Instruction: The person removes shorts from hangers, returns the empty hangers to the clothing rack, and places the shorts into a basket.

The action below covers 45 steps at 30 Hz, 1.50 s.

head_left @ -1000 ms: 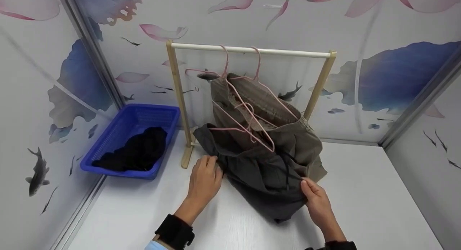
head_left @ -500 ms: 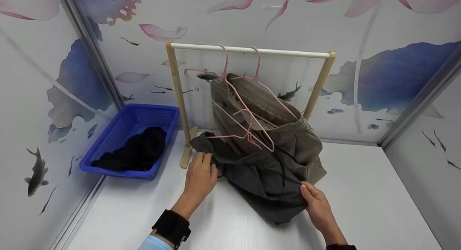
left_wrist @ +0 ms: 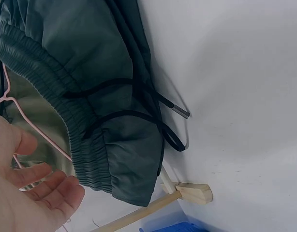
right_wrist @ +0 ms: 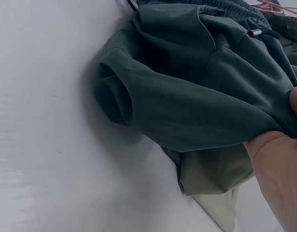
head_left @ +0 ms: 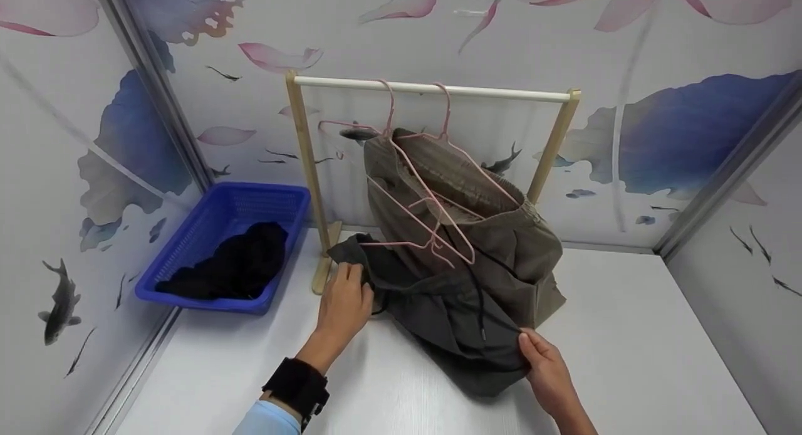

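Dark grey drawstring shorts (head_left: 438, 322) spread low in front of the rack, with a pink hanger (head_left: 401, 244) at their waist opening. My right hand (head_left: 548, 369) pinches the cloth at their right side, thumb on top. At the left end of the waistband is my left hand (head_left: 343, 303); in the left wrist view its fingers (left_wrist: 64, 193) are loosely bent beside the elastic edge, with no cloth between them. The drawstring's metal tip (left_wrist: 180, 111) dangles past the cloth. Behind, a brown-grey garment (head_left: 526, 247) hangs from pink hangers (head_left: 448, 109) on the rail.
A small rack with a white rail (head_left: 501, 93) and wooden posts (head_left: 554, 143) stands at the back of the white table (head_left: 633, 335). To the left, a blue basket (head_left: 207, 203) holds black cloth (head_left: 235, 262). Printed walls enclose three sides.
My left hand has shifted left and slightly up, while the waistband's left end has moved left and down. The lower hanger has dropped a little. My right hand sits slightly lower with the cloth.
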Available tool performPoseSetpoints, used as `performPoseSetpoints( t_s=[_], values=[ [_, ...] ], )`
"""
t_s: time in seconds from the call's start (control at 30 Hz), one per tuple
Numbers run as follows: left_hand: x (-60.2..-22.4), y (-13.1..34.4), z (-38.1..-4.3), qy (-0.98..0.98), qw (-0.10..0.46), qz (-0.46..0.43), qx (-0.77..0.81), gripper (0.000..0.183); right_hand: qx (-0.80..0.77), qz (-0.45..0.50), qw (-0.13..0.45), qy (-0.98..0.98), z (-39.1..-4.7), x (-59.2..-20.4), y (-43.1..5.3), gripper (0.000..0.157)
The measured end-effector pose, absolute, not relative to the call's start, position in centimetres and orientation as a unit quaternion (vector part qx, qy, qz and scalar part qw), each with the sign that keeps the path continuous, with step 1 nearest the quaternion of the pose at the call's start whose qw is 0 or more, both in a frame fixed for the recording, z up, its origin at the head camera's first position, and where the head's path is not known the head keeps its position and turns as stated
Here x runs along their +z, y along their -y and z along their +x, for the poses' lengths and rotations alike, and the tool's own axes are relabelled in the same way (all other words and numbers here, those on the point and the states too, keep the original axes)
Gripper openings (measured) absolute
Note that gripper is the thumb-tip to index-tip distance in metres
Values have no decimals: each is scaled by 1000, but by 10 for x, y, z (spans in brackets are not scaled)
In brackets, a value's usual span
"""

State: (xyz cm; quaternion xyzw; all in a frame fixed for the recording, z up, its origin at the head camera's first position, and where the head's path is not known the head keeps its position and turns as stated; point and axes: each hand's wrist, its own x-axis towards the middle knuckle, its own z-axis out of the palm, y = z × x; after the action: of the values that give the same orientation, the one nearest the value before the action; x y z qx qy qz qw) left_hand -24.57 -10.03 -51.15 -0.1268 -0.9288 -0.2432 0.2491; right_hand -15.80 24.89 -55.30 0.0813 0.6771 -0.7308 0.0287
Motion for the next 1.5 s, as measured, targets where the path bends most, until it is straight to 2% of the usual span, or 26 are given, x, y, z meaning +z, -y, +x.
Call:
performPoseSetpoints(
  t_s=[0.23, 0.4, 0.7, 0.93, 1.2, 1.5],
  values=[
    [-514, 102, -256, 929, 260, -124, -233, 28, -727, 102, 42, -678, -157, -556, -249, 38],
    [-516, 105, -262, 933, 245, -118, -237, 33, -724, 103, 53, -680, -155, -556, -251, 39],
    [-518, 111, -270, 949, 186, -103, -231, 49, -709, 82, 70, -697, -157, -555, -258, 40],
    [-518, 115, -279, 962, 116, -93, -231, 57, -704, 58, 88, -703, -163, -552, -265, 41],
    [-524, 119, -285, 970, 70, -80, -217, 56, -688, 35, 117, -715, -169, -547, -274, 42],
    [-528, 120, -284, 972, 76, -84, -207, 48, -682, 17, 133, -719, -173, -546, -282, 42]
  ],
)
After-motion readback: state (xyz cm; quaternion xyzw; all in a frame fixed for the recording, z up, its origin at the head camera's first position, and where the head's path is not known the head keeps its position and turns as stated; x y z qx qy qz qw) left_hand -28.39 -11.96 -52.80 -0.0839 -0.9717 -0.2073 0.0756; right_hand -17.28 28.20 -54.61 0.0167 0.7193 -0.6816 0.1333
